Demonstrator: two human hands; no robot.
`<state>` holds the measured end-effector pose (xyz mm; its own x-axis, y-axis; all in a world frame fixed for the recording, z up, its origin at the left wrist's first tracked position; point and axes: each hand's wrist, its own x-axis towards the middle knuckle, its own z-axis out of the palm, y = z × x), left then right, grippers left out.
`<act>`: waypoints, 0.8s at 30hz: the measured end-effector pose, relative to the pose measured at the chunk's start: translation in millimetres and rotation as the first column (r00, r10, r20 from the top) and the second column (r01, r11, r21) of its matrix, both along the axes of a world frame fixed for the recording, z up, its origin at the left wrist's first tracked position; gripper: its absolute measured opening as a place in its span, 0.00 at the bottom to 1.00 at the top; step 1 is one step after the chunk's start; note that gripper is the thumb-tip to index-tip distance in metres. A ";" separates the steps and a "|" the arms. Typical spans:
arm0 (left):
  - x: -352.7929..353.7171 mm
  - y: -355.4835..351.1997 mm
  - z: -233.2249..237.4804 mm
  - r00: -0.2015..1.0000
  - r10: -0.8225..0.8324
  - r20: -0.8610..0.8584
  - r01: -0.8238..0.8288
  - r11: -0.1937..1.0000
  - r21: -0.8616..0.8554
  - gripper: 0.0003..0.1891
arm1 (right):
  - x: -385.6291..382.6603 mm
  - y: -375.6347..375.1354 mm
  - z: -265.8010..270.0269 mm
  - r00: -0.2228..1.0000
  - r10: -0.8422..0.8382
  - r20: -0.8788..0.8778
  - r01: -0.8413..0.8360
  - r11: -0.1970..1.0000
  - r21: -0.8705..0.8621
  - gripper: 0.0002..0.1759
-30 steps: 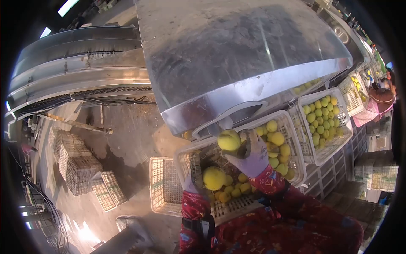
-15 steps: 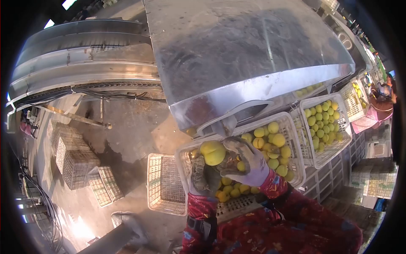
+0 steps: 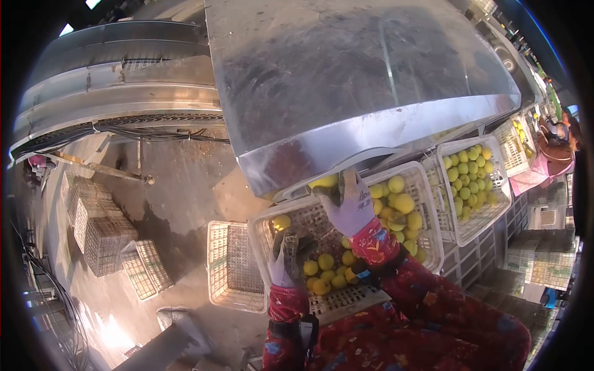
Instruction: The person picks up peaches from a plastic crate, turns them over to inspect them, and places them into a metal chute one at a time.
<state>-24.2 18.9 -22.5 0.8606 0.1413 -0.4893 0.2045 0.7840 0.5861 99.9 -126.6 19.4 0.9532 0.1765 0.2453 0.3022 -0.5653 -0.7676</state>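
Observation:
My right hand, in a dirty white glove, is closed around a yellow-green fruit at the lower edge of the metal chute. My left hand, gloved too, is over the left part of a white crate; its fingers are curled upward and whether anything lies in them is unclear. A single yellow fruit shows just above its fingertips. Loose fruits lie in the crate between my hands, and more fruits fill its right side.
An upright-sided second crate of fruits stands to the right. An empty crate sits at the left, with stacked crates farther left on the floor. At the far right is another person beside a crate.
My right hand has moved up to the chute edge and now holds a fruit there. The large fruit no longer shows at my left hand, which has moved slightly down and left.

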 end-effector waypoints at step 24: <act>-52.2 -55.6 -231.6 0.070 -0.383 -0.921 0.706 -0.633 0.317 0.49 | -88.8 -85.9 -310.3 0.458 0.742 -0.490 -0.705 -0.033 -0.709 0.10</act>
<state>-76.4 -36.7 -254.1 0.5051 -0.0900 -0.8584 0.1555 -0.9688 0.1931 11.1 -212.5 -290.9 0.1790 0.8657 -0.4674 0.9528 -0.2710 -0.1369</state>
